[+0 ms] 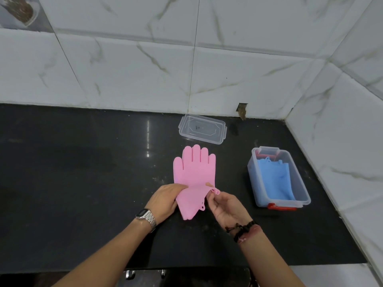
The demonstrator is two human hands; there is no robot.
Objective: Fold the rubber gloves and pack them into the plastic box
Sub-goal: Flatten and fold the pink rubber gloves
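Pink rubber, slick and springy, is the main risk: the pink glove [193,175] lies flat at the centre of the frame on the dark counter [83,172], fingers pointing up-frame. The left hand [164,200] presses its cuff down with flat fingers, and the right hand [224,206] pinches the cuff's right edge. Should that pinch slip, the fold would likely spring open. At right, the plastic box [278,177] already holds a blue glove [276,181], so space looks tight. Something red behind the blue glove is hard to make out. The lid [202,129] lies above the glove, apart.
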